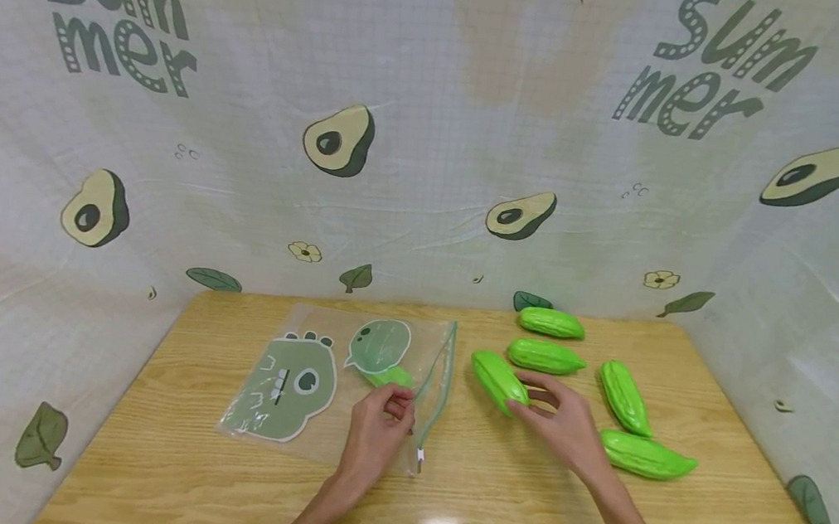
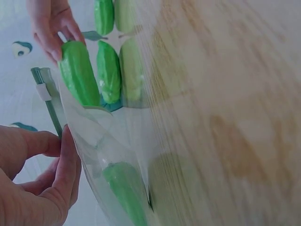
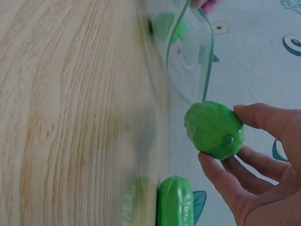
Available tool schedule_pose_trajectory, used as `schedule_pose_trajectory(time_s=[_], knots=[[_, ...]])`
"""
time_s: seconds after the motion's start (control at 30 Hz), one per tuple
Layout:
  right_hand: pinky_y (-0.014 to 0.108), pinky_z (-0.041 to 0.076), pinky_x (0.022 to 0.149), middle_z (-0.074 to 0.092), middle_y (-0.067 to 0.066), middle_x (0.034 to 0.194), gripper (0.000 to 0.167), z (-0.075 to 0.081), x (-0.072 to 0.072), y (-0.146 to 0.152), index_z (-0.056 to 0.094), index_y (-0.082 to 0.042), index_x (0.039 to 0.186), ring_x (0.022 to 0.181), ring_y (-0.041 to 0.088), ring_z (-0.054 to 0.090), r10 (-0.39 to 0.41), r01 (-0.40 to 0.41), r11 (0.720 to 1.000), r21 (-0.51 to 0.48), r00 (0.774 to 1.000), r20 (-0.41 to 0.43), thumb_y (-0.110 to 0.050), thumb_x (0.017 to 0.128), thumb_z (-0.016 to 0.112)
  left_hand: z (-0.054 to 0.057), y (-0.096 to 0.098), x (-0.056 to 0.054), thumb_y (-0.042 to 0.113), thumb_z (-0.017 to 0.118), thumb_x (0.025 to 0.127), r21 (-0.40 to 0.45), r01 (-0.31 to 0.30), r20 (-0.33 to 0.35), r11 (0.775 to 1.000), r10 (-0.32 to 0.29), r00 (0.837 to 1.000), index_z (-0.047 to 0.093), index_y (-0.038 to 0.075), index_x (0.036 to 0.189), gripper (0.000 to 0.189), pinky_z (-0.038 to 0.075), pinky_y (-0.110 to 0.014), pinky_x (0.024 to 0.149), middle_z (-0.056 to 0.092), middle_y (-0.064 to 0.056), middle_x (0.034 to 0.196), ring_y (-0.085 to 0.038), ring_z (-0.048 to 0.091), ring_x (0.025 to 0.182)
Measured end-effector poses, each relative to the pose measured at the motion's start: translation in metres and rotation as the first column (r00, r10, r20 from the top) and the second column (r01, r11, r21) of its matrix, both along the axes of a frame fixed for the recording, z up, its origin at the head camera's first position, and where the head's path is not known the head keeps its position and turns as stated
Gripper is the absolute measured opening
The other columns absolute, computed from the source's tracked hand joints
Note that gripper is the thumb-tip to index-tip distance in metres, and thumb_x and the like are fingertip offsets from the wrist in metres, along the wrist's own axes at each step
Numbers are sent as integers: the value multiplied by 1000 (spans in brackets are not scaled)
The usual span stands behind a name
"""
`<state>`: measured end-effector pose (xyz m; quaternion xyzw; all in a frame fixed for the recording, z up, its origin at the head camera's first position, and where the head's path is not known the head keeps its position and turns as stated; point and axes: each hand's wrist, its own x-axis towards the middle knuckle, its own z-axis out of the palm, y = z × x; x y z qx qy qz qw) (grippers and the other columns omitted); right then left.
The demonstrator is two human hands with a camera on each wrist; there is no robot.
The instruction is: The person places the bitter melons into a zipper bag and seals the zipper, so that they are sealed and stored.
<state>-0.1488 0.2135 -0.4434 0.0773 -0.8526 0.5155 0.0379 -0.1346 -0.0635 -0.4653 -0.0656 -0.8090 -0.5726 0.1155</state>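
Note:
A clear zip bag (image 1: 354,448) printed with a green cartoon monster lies on the table, its slider-zip mouth facing right. My left hand (image 1: 380,425) pinches the upper edge at the bag's mouth, which gapes open in the right wrist view (image 3: 207,61). Inside the bag is one green bitter melon (image 2: 123,190). Just right of the mouth, my right hand (image 1: 559,420) holds another bitter melon (image 1: 497,379) between thumb and fingers. From the right wrist this held bitter melon (image 3: 214,129) shows its stem end and is raised off the table.
Two bitter melons (image 1: 548,356) lie near the table's back edge. Two more bitter melons (image 1: 625,398) rest to the right, beside my right forearm. A printed cloth (image 1: 422,237) with avocados hangs behind and along the sides of the wooden table (image 1: 172,432).

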Motion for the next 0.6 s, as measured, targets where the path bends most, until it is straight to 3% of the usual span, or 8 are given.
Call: schedule_pose_trajectory(time_s=[0.6], knots=[[32,59,92,60,22,138,51,1,-8,-21,62,0,136,124,40,60,54,-48,996,-77,995,78,-17,91,80,-3,3,2,-10,68,83,-56,-35,-37,998,32,999,70,-2,95,14,58,-21,61,66,-7,83,-10,65,70]])
